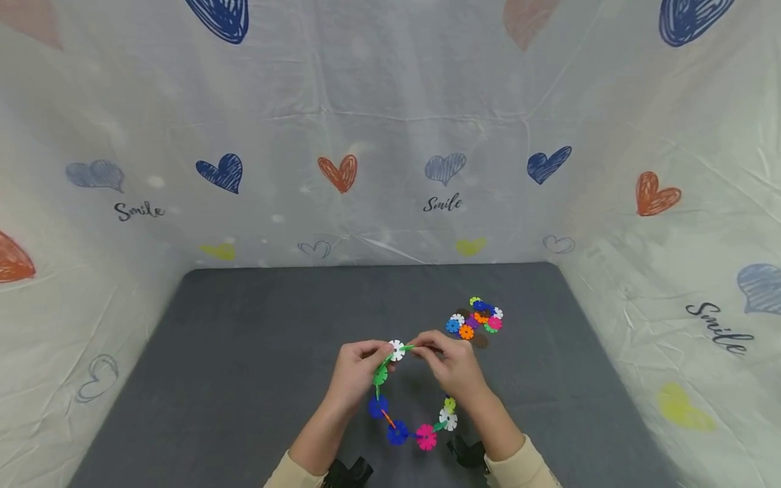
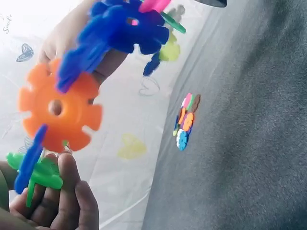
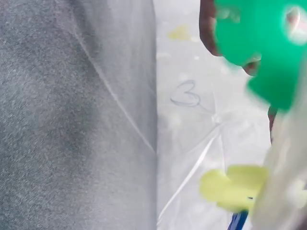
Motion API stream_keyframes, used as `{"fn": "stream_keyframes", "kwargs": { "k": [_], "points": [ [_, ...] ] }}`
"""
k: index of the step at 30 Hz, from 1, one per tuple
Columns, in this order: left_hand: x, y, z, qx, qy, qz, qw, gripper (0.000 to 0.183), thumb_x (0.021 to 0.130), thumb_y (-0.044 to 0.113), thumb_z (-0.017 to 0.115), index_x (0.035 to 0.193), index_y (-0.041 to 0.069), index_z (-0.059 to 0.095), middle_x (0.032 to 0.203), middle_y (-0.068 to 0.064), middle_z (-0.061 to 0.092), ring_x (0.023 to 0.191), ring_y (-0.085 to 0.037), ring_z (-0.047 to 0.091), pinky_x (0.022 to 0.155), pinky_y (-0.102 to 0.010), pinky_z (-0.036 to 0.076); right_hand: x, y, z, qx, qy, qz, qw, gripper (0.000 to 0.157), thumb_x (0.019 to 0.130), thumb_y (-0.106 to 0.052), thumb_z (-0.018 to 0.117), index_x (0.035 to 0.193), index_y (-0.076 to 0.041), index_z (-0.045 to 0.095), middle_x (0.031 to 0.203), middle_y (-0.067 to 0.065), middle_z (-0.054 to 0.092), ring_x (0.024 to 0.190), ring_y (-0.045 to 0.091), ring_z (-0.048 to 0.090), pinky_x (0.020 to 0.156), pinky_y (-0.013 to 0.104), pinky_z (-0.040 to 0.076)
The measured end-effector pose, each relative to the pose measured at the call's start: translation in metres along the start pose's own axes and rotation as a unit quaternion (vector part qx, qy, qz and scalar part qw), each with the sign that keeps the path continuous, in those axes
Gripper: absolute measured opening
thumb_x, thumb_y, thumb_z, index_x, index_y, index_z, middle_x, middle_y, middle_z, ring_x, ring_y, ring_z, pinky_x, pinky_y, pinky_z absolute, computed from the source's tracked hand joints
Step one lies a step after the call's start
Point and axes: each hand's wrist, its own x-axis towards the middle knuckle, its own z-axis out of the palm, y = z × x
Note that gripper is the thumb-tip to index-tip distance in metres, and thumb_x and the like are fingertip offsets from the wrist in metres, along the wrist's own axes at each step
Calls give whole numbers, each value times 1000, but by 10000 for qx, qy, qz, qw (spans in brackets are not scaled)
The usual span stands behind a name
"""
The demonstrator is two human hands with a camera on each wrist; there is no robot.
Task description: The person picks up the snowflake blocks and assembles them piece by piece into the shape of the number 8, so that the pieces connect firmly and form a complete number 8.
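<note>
A ring-like chain of slotted plastic flower discs hangs between my two hands. At its far end, my left hand [image 1: 355, 371] pinches the chain beside a white disc [image 1: 397, 350]. My right hand [image 1: 456, 366] pinches a green disc [image 1: 408, 348], seen edge-on against the white one. Down the left side run another green disc [image 1: 381, 375], blue discs [image 1: 397, 433] and an orange disc [image 2: 37, 100]. A pink disc [image 1: 426, 438] lies at the near curve. A second white disc [image 1: 448, 419] and a yellow disc [image 1: 450, 404] climb toward my right wrist, which hides what lies beyond.
A loose pile of coloured discs [image 1: 466, 332] lies on the dark grey table [image 1: 274, 325], right of centre beyond my right hand. Around the table hangs a white curtain [image 1: 390, 230] printed with hearts. Black wrist mounts [image 1: 349, 474] sit under my forearms.
</note>
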Motion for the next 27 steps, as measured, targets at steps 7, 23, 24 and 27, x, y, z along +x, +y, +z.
{"fn": "stream_keyframes", "kwargs": {
  "k": [7,23,24,27],
  "points": [
    [0,-3,2,-129,-561,-230,9981,33,102,26,63,96,-5,72,80,-11,72,73,-23,71,67,-27,56,0,3,-7,120,-231,288,9992,24,83,4,77,101,-11,73,93,6,77,78,17,74,73,26,60],
    [3,-5,-6,-784,-138,-457,9958,25,105,18,53,101,-5,62,89,-13,75,82,-28,74,79,-33,54,-40,96,-56,-2362,189,4426,8648,34,92,-25,76,114,-1,69,107,19,70,94,35,65,85,53,50],
    [3,-5,-6,-805,-122,-453,9956,25,105,18,53,100,-4,62,89,-13,75,82,-28,74,79,-34,53,-42,99,-56,-2412,151,4465,8616,34,92,-25,76,114,-1,69,105,19,68,93,35,63,85,53,49],
    [4,-4,-6,-823,-99,-452,9955,24,105,19,54,100,-3,62,89,-12,75,83,-29,74,79,-35,52,-45,102,-56,-2483,101,4461,8598,32,90,-20,78,113,0,69,100,19,63,91,35,59,83,52,48]
  ]
}}
